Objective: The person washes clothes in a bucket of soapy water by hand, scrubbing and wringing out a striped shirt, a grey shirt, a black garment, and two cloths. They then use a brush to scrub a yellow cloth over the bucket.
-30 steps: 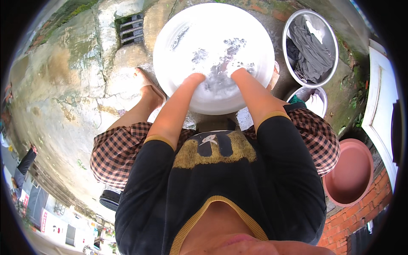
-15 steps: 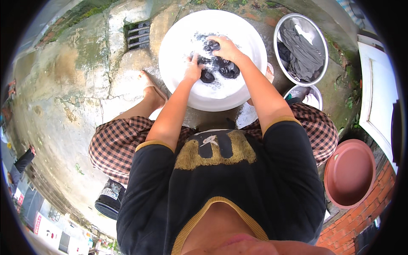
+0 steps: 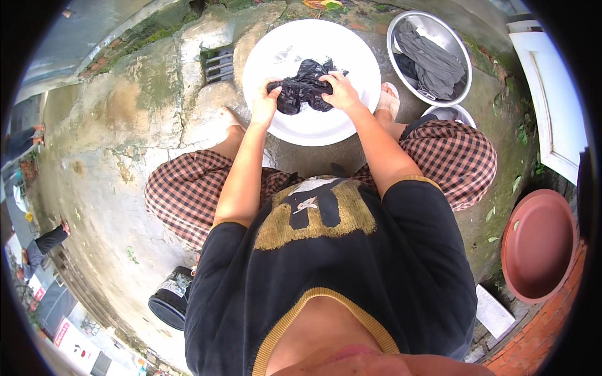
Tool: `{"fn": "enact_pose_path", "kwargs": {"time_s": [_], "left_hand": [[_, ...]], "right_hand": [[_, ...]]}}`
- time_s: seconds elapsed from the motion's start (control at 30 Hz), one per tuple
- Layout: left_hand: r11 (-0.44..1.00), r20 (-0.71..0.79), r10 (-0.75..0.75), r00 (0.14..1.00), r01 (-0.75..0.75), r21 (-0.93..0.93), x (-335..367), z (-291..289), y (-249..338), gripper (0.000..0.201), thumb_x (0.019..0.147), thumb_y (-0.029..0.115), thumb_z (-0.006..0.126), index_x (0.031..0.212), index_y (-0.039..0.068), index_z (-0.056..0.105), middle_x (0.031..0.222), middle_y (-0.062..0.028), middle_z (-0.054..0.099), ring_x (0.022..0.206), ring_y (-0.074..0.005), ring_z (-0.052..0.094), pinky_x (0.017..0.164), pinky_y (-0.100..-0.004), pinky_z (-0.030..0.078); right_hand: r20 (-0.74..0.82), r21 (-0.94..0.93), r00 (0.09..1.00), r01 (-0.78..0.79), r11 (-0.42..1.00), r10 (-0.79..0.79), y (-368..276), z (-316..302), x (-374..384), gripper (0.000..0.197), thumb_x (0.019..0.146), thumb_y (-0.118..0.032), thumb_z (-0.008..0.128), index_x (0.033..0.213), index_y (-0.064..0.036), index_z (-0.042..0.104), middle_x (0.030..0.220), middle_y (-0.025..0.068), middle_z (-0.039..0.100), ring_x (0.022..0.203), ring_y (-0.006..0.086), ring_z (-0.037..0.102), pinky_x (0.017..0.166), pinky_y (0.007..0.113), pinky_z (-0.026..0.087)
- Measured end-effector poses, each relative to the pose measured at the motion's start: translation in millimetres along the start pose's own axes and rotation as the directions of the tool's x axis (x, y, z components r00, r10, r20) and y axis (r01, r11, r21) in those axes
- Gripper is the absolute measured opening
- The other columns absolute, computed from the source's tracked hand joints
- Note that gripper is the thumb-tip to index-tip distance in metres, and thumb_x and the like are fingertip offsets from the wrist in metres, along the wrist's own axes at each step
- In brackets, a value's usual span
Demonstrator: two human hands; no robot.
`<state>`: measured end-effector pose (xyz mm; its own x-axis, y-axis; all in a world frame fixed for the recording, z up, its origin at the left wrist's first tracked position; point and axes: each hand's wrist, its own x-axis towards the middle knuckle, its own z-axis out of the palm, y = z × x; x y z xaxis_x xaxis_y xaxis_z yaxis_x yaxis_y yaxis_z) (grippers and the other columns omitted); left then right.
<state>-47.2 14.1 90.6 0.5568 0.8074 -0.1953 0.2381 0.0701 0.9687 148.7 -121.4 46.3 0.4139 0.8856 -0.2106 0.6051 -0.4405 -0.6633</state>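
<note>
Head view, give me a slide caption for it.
Both hands grip bunched black cloth at a white basin.

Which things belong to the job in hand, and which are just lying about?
Job:
- black cloth, held by left hand and right hand
- white basin
- probably grey clothes in metal bowl

Lying about, apparently:
- red basin
- black bucket
</note>
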Motion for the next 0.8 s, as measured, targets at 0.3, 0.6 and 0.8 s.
{"fn": "enact_pose_path", "kwargs": {"time_s": [0.3, 0.6, 0.8], "left_hand": [[0.977, 0.143, 0.160, 0.977, -0.136, -0.161, -5.5, 6.2, 129.8, 0.023, 0.087, -0.007, 0.049, 0.105, 0.003, 0.059, 0.097, -0.0035, 0.062, 0.090, -0.0110, 0.056, 0.083, -0.0223, 0.044], [0.927, 0.024, 0.242, 0.970, -0.224, -0.300, 4.7, -43.3, 243.4, 0.021, 0.090, 0.001, 0.055, 0.110, 0.006, 0.059, 0.093, -0.0052, 0.063, 0.083, -0.0108, 0.060, 0.079, -0.0261, 0.050], [0.709, -0.034, 0.594, 0.803, -0.543, -0.450, -3.6, -34.2, 377.2, 0.022, 0.089, 0.005, 0.056, 0.111, 0.001, 0.055, 0.101, -0.0082, 0.062, 0.090, -0.0185, 0.060, 0.083, -0.0308, 0.050]], "right_hand": [[-0.093, 0.492, 0.996, 0.055, 0.869, -0.011, -25.4, -34.9, 6.7, 0.046, 0.073, -0.021, 0.073, 0.115, -0.0079, 0.058, 0.096, 0.0129, 0.065, 0.085, 0.0208, 0.063, 0.079, 0.031, 0.049], [-0.347, 0.664, 0.907, 0.416, 0.621, -0.237, -128.3, -207.9, 46.3, 0.025, 0.076, 0.005, 0.060, 0.098, -0.0043, 0.053, 0.084, 0.0031, 0.058, 0.083, 0.0114, 0.054, 0.074, 0.025, 0.043], [-0.603, 0.623, 0.740, 0.670, 0.404, -0.297, -237.2, -335.3, 21.4, 0.022, 0.075, 0.005, 0.053, 0.094, -0.0027, 0.058, 0.082, 0.0059, 0.060, 0.075, 0.0148, 0.055, 0.068, 0.025, 0.043]]}}
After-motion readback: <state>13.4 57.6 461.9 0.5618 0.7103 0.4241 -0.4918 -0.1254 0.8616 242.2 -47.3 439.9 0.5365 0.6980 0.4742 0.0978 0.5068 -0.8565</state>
